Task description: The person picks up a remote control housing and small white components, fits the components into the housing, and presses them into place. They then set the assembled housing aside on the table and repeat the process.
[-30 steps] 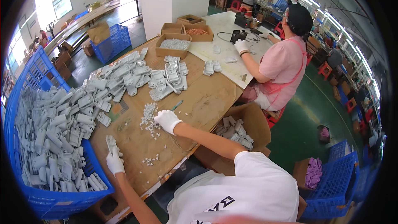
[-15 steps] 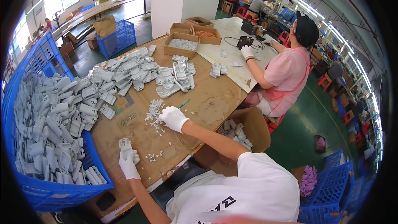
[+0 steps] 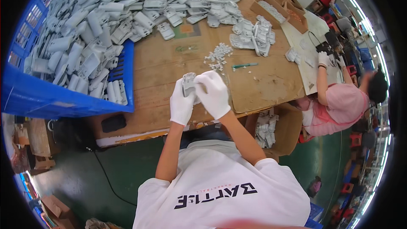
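Gloved in white, my left hand (image 3: 182, 106) grips a grey-white plastic housing (image 3: 188, 80), held up over the near edge of the cardboard-covered table (image 3: 157, 72). My right hand (image 3: 214, 95), also gloved, is closed with its fingertips against the housing's right side. Whatever is between those fingertips is too small or hidden to make out. Beyond my hands lies a pile of tiny white plastic parts (image 3: 218, 56). To its right rests a thin green pen-like tool (image 3: 244, 65), and farther off sits a stack of similar housings (image 3: 254, 36).
A blue crate (image 3: 76, 108) at left overflows with housings that spread across the table's far side. Small cardboard boxes (image 3: 271, 10) hold parts at the far right. A co-worker (image 3: 339, 104) sits at right. Below the table edge stands a carton (image 3: 290, 129); a black object (image 3: 113, 123) lies front left.
My right hand has left the pile of tiny parts and come to the housing in my left hand. Both hands are now together. The view has turned, and the co-worker appears farther right.
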